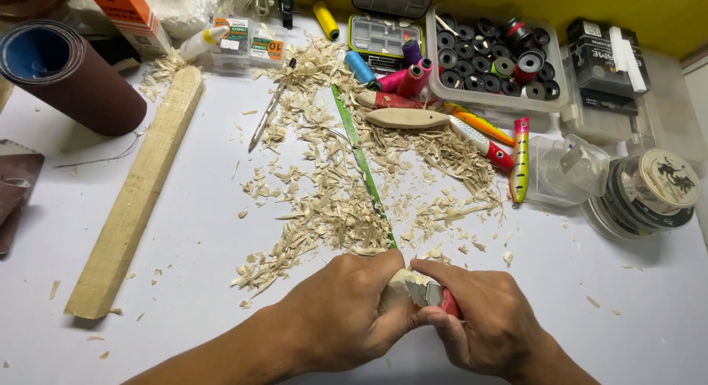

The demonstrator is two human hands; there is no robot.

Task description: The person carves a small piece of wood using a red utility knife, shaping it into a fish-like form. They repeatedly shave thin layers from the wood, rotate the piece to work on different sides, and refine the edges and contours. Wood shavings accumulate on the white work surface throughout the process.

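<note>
- A white worktable fills the view, with a yellow wall behind its far edge and pale wood shavings scattered over its middle.
- The left hand sits near the table's near edge, fingers curled tight around a small pale wood piece, of which only a bit shows between the two hands.
- The right hand is just beside it, touching the same piece, fingers closed on a knife with a red handle; its short blade lies against the wood.
- A thin green ruler runs from the far clutter down toward the left hand's knuckles.
- A long squared wooden stick lies diagonally on the left, well apart from the hands.
- A dark brown roll of sandpaper with a blue inside lies at the far left.
- A carved, unpainted fish-shaped blank rests beyond the shavings, next to painted fishing lures, one green and yellow lure lying nearly upright in the view.
- Spools of thread in blue, pink and purple lie near a clear tray of black bobbins.
- A spool of fishing line stands at the right edge.
</note>
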